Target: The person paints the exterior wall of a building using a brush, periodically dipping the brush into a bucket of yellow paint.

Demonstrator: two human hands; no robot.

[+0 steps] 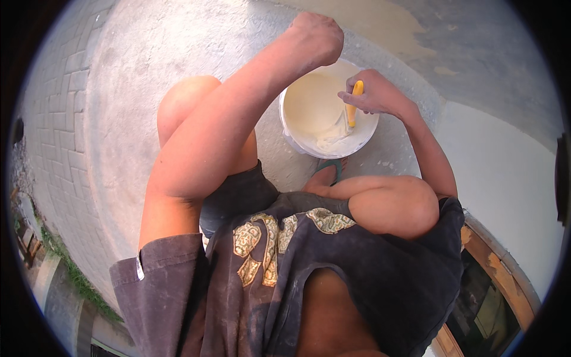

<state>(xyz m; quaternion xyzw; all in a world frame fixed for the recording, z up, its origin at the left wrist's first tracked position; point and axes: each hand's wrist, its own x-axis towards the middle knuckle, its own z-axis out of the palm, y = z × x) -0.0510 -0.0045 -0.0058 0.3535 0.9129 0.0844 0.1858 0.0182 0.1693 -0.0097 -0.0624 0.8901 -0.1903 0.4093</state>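
A white bucket (287,128) stands on the concrete in front of my knees, holding a cream-coloured paste (315,104). My right hand (375,92) is over the bucket's right side, its fingers closed at a yellow-handled tool (357,101). The tool's lower end dips into the paste, so its kind is unclear; it may be a scraper. Smears of paste show below it. Beyond the far rim, my left hand (318,38) is curled into a fist with its back toward me. Its fingers are hidden, and I cannot make out what they hold.
A wall with patchy grey plaster (470,41) rises at the far right, and a white wall section (499,160) stands beside my right arm. A wooden frame (496,268) is at the lower right. Block paving (59,113) borders the concrete on the left. My sandalled foot (327,172) is close to the bucket.
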